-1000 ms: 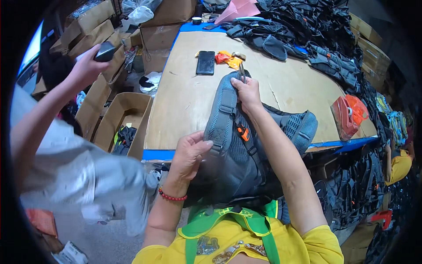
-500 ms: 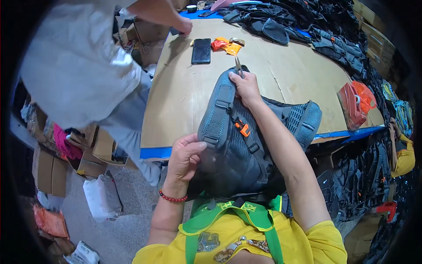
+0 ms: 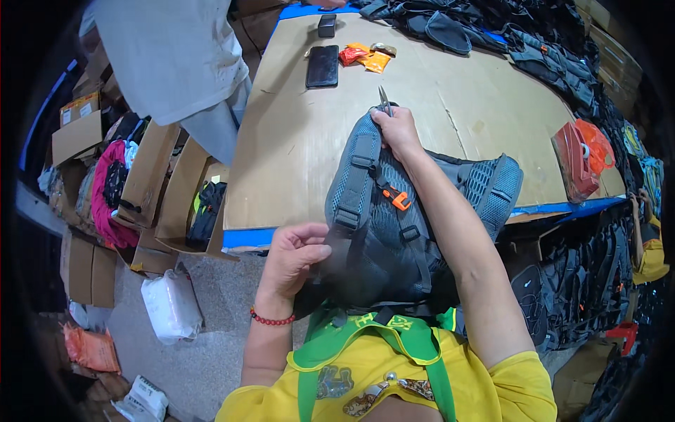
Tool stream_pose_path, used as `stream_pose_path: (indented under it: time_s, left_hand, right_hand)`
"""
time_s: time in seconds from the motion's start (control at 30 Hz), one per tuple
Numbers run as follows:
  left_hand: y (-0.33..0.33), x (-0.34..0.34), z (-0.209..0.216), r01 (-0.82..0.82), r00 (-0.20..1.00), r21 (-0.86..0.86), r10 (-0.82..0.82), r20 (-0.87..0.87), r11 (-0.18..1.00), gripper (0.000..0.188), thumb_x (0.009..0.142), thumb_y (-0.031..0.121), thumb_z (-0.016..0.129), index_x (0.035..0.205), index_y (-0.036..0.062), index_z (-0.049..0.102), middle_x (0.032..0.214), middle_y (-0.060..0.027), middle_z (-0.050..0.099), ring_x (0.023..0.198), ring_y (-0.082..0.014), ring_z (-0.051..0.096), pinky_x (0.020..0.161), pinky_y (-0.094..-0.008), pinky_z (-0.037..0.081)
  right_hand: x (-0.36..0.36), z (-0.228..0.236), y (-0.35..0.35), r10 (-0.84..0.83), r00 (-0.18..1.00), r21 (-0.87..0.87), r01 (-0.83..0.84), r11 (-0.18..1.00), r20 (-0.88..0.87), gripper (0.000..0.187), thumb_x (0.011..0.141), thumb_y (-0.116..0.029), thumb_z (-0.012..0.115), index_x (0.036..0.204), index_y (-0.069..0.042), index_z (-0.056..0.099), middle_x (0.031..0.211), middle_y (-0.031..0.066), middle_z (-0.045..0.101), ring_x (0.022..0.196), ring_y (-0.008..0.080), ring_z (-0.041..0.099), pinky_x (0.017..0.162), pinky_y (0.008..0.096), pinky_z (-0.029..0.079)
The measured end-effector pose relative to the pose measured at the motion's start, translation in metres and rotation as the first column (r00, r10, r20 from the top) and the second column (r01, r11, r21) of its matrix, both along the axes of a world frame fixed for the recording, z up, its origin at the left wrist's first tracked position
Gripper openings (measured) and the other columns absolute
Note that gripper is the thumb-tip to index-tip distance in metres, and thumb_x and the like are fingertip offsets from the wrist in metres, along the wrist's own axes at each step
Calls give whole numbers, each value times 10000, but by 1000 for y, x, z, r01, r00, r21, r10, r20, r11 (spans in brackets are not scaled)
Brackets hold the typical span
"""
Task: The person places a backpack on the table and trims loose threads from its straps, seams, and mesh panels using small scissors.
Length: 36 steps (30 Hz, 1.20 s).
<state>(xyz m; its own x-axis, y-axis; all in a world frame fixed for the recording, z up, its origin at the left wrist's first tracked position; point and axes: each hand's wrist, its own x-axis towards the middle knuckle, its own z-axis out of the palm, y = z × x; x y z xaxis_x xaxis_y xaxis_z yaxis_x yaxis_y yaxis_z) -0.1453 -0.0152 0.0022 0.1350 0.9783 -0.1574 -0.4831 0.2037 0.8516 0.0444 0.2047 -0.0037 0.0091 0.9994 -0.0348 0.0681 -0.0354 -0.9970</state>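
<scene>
A grey-blue backpack (image 3: pixel 383 264) lies across my lap and the near table edge, its padded shoulder strap (image 3: pixel 362 163) facing up. My right hand (image 3: pixel 399 131) is closed at the strap's top end and grips small metal scissors (image 3: pixel 384 100), whose blades point away from me. An orange buckle (image 3: pixel 399 200) sits on a narrow strap below my right wrist. Beside the lower end of the shoulder strap, my left hand (image 3: pixel 294 259) is closed with thumb and fingers curled together. Blur hides what its fingertips hold.
The cardboard-topped table (image 3: pixel 274 183) bears a phone (image 3: pixel 323 67), a small dark box (image 3: pixel 327 26), orange and red packets (image 3: pixel 373 60) and a red container (image 3: pixel 576 162). Backpacks pile up at the far right. A person (image 3: pixel 169 56) stands at the left by open cartons (image 3: pixel 186 197).
The other person's hand has drawn away, and a small dark box stands near where it was. That person has shifted back. My left fingers have come slightly off the strap's lower edge.
</scene>
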Motion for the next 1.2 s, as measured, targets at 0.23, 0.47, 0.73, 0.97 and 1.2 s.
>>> stream_pose_path:
  time_s: [0.23, 0.47, 0.73, 0.97, 1.2]
  left_hand:
    - [-5, 3, 1, -15, 1000, 4, 15, 17, 1000, 333, 682, -100, 600, 1012, -57, 628, 885, -124, 685, 694, -135, 635, 633, -180, 488]
    - [-13, -3, -7, -22, 1000, 26, 22, -2, 999, 316, 682, -109, 558, 984, -58, 637, 893, -134, 685, 710, -140, 640, 638, -182, 492]
    - [-13, -12, -12, -1, 985, 47, 9, -170, 999, 261, 711, -93, 547, 946, -46, 650, 848, -107, 677, 668, -113, 602, 608, -169, 459]
    - [23, -11, -4, -160, 862, 72, 175, -475, 984, 230, 771, -42, 547, 985, -34, 634, 782, -53, 624, 629, -78, 506, 576, -169, 412]
    - [84, 18, -3, -75, 857, 123, 127, -499, 990, 376, 788, -4, 592, 1162, 11, 571, 898, -58, 588, 712, -99, 531, 626, -168, 414]
  right_hand:
    - [3, -7, 2, 5, 1000, -12, -5, 1000, 2, 203, 835, -142, 555, 654, -54, 529, 518, 23, 463, 370, 123, 392, 350, 267, 318]
    - [5, -3, 0, 5, 991, -66, -14, 998, -136, 186, 843, -104, 551, 664, -61, 524, 515, 22, 457, 365, 111, 382, 338, 253, 317]
    - [12, -6, 2, 53, 929, -76, -86, 993, -365, 181, 863, -72, 550, 685, -50, 522, 528, 29, 473, 354, 95, 364, 324, 239, 321]
    - [16, -6, 1, 62, 878, -77, -111, 991, -474, 167, 882, -66, 554, 723, -23, 523, 540, 35, 489, 351, 83, 361, 323, 232, 333]
    - [18, -3, -1, 83, 871, -71, -134, 988, -484, 156, 882, -70, 570, 742, -18, 522, 541, 35, 493, 353, 77, 366, 325, 225, 338]
